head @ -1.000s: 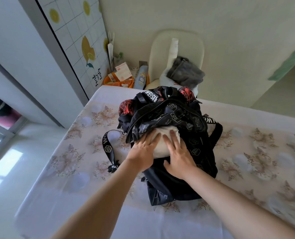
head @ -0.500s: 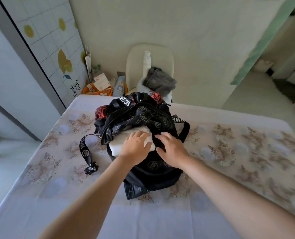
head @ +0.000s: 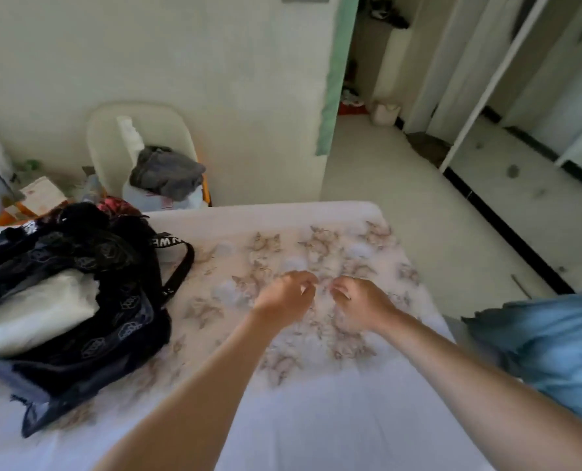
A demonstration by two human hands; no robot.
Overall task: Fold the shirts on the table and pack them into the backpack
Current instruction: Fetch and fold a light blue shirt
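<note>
While both hands hover over the floral cloth on the table [head: 316, 419], I see the left hand [head: 284, 295] and right hand [head: 361, 300] side by side, fingers loosely curled, gripping nothing. Backpack [head: 123, 321] lies at left: soft black fabric, pale hexagon print, slumped, mouth gaping. White folded shirt [head: 41, 311] sits in that mouth, a smooth flat slab, partly sticking out. Lettered strap [head: 181, 263] loops from the bag's right side onto the cloth. Blue cloth [head: 554, 348], crumpled, at near right edge; garment type unclear. Grey rumpled garment [head: 167, 173] lies on the cream chair [head: 113, 130], far left.
</note>
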